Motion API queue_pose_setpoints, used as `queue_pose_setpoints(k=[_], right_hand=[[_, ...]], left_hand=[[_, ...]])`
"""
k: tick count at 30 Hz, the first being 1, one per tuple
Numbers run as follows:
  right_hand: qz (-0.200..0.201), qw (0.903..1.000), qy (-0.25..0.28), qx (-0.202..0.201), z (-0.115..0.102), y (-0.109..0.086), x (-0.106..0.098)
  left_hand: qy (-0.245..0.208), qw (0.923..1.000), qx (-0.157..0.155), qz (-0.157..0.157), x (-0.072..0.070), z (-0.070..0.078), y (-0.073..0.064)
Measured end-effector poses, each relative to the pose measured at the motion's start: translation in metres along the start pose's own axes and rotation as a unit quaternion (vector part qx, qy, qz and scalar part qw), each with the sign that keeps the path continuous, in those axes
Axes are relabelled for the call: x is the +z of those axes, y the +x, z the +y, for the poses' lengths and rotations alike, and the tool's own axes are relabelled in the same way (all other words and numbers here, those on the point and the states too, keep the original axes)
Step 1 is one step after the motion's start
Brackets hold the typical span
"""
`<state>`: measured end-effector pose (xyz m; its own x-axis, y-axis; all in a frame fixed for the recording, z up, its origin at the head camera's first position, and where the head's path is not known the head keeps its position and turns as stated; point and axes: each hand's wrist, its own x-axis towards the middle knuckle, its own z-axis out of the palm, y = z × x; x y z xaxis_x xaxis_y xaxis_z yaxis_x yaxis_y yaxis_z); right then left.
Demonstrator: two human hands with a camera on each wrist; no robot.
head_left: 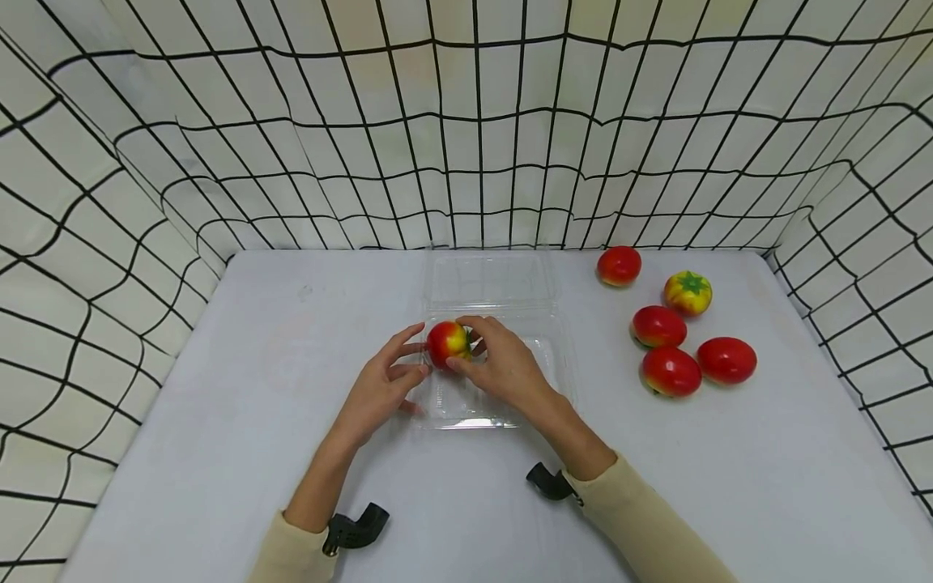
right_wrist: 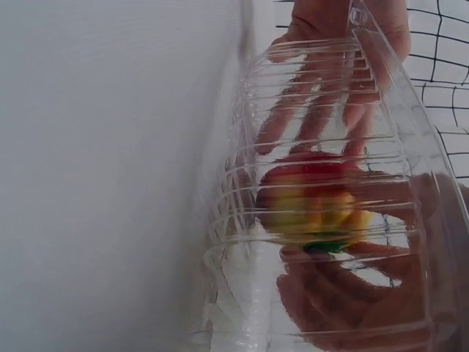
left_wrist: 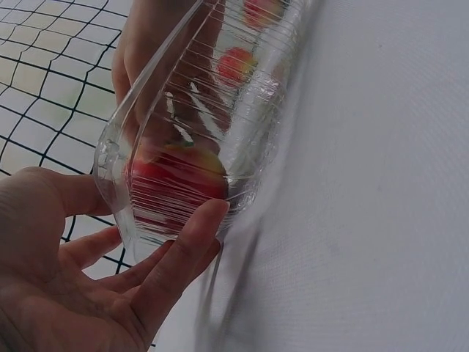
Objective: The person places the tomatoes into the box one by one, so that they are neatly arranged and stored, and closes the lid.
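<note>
A clear plastic clamshell container (head_left: 496,405) lies with its lid folded back. Inside its left part is a red and yellow tomato (head_left: 446,343) with a green calyx. My right hand (head_left: 506,364) pinches this tomato from the right, fingers and thumb on either side. Through the ribbed wall in the right wrist view, the tomato (right_wrist: 311,198) shows red and yellow. My left hand (head_left: 381,382) is at the container's left side, fingers spread and fairly straight. In the left wrist view its fingertips touch the outside of the wall and the rim (left_wrist: 106,158).
Several more tomatoes (head_left: 671,372) lie on the white table (head_left: 291,324) to the right, one yellowish with its green calyx (head_left: 688,293) up. The open lid (head_left: 488,279) lies toward the back. Black netting (head_left: 474,121) over white sheeting encloses the back and sides.
</note>
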<state>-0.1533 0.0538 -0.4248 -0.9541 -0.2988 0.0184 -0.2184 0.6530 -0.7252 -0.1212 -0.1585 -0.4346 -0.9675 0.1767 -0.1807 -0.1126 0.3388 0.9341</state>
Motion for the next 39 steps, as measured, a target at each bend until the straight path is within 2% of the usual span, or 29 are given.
queue_pose_setpoints(k=[14, 21, 30, 39], right_hand=[[-0.002, 0.9998, -0.001, 0.019, -0.002, -0.001, 0.000], [0.005, 0.9999, -0.007, 0.014, -0.002, -0.001, -0.004], [0.003, 0.9999, 0.004, 0.015, 0.000, -0.004, -0.018], [0.006, 0.9997, 0.024, -0.003, 0.003, -0.006, -0.034]], left_hand=[[-0.004, 1.0000, -0.002, -0.002, 0.001, 0.000, 0.001], [-0.003, 1.0000, -0.001, 0.000, 0.001, 0.001, 0.000], [-0.003, 1.0000, -0.007, 0.002, 0.001, 0.003, -0.001], [-0.001, 0.9999, -0.010, 0.002, 0.001, 0.003, -0.001]])
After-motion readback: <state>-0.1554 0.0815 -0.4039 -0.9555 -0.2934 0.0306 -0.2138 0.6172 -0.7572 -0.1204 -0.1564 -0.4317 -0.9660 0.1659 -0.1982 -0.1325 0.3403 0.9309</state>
